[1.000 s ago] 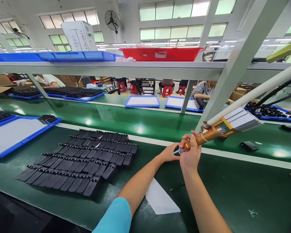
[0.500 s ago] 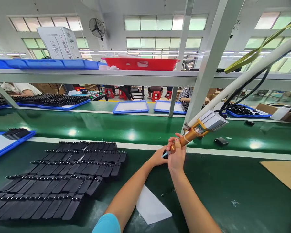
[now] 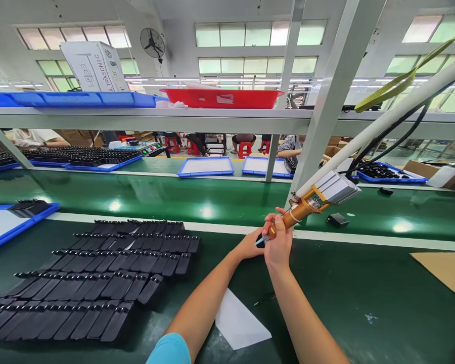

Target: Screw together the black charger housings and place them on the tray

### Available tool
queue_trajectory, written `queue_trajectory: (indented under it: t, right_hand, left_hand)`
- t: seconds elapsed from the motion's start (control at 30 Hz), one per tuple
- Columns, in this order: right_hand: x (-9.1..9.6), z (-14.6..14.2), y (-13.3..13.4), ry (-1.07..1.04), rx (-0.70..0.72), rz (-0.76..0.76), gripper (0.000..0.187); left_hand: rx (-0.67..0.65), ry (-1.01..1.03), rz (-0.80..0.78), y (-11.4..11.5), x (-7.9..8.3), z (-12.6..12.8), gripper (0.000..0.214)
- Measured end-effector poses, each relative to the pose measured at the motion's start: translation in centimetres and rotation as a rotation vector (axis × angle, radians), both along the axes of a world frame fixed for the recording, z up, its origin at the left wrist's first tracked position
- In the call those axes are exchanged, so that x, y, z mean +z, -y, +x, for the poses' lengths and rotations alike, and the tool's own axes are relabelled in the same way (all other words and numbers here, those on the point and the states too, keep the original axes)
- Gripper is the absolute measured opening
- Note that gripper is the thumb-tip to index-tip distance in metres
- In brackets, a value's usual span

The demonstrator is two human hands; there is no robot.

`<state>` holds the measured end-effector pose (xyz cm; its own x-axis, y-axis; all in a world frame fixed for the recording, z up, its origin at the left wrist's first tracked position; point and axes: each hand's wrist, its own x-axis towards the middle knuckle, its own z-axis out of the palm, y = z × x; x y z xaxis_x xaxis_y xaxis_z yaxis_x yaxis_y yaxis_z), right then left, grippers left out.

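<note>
My right hand [image 3: 278, 245] is closed around the brass-coloured barrel of a dispensing tool [image 3: 305, 207] with a grey block and a white hose running up to the right. Its blue tip points at a small black part [image 3: 260, 241] that my left hand [image 3: 248, 246] holds pinched just beside it, above the dark green bench. Several rows of flat black parts [image 3: 98, 275] lie overlapped on the bench to the left of my hands.
A white sheet [image 3: 239, 323] lies on the bench under my forearms. A blue tray [image 3: 7, 225] is at the left, cardboard [image 3: 445, 273] at the right. A green conveyor belt [image 3: 212, 197] carries a loose black part [image 3: 337, 219]. Other people sit beyond the shelf frame [image 3: 326, 91].
The view swung right a second ago, then held steady. My hands and the tool stay together in nearly the same pose, the tool lifting very slightly.
</note>
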<state>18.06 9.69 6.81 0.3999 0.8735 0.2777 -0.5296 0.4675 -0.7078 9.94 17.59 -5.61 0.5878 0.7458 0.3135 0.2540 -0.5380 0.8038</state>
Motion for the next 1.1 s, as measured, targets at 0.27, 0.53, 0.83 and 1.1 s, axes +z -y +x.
queue_trajectory:
  t: [0.27,0.53,0.83,1.1]
  right_hand:
    - [0.1,0.0,0.1,-0.003,0.014,-0.015,0.029]
    - [-0.1,0.1,-0.1,0.003,0.007,-0.014,0.030]
    - [-0.2,0.2,-0.1,0.003,0.014,-0.018,0.029]
    - [-0.2,0.2,-0.3,0.004,0.014,0.001,0.028]
  left_hand:
    - [0.001,-0.027,0.023,0.0,0.6,-0.3,0.059]
    - [0.393,-0.184,0.089,-0.6,0.3,-0.7,0.041]
    - [0.629,-0.508,0.148,-0.3,-0.1,-1.4,0.042]
    - [0.639,-0.635,0.147,-0.2,0.1,-1.4,0.052]
